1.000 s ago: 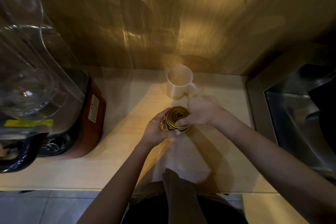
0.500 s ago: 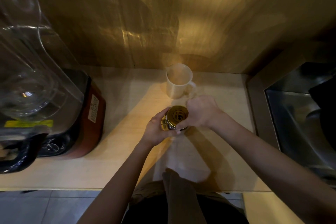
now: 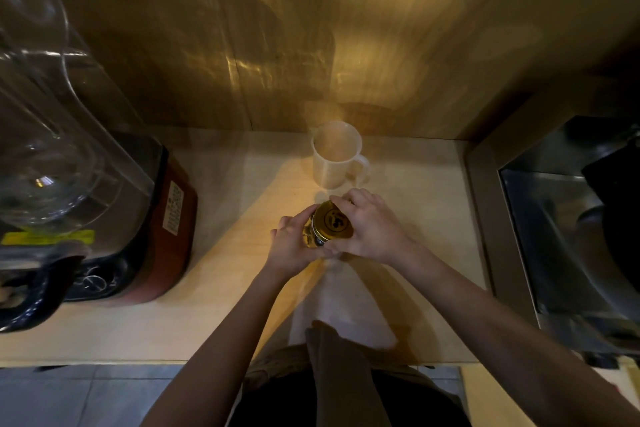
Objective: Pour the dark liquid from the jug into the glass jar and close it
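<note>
The glass jar (image 3: 309,240) stands on the counter in the middle of the view, with a gold lid (image 3: 331,221) on top bearing a dark round logo. My left hand (image 3: 291,243) wraps the jar's left side. My right hand (image 3: 370,225) grips the lid from the right, fingers curled over its far rim. The jar's contents are hidden by the hands and lid. Just behind the jar stands the translucent white plastic jug (image 3: 335,158), upright, handle to the right, looking empty inside.
A blender with a clear jar (image 3: 45,135) and red base (image 3: 169,218) fills the counter's left. A steel sink (image 3: 568,239) lies at the right. The wooden wall rises behind the jug. The counter's front edge (image 3: 138,362) runs below my forearms.
My right hand has turned on the lid, its fingers now reaching over the far rim. The left hand stays on the jar. The jug has not moved.
</note>
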A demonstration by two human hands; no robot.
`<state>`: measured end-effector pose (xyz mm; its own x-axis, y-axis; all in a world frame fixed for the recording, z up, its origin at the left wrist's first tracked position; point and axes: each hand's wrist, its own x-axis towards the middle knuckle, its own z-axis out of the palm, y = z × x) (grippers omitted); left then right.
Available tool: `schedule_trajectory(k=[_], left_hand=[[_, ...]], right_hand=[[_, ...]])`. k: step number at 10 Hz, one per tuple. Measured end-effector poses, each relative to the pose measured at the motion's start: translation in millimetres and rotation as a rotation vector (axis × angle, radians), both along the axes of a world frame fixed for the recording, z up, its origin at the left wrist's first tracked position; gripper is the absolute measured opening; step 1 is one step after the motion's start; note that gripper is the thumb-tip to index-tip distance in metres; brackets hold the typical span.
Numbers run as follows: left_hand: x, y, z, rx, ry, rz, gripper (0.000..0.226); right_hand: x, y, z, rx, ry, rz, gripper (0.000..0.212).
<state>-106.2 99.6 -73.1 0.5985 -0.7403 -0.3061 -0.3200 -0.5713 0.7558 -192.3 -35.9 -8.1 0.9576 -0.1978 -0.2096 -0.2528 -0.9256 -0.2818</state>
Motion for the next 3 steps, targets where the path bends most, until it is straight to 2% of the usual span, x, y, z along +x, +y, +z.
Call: schedule_trajectory(k=[2, 3], left_hand=[[-1.3, -2.5, 1.3, 0.072, -0.034, 0.015, 0.088], [1.3, -3.4, 6.6, 0.085, -0.017, -0.015, 0.101]], right_hand=[[-3.6, 6.1, -7.6, 0.14, -0.075, -0.142, 0.085], [-3.8, 4.4, -9.1, 0.33, -0.045, -0.262, 0.095]])
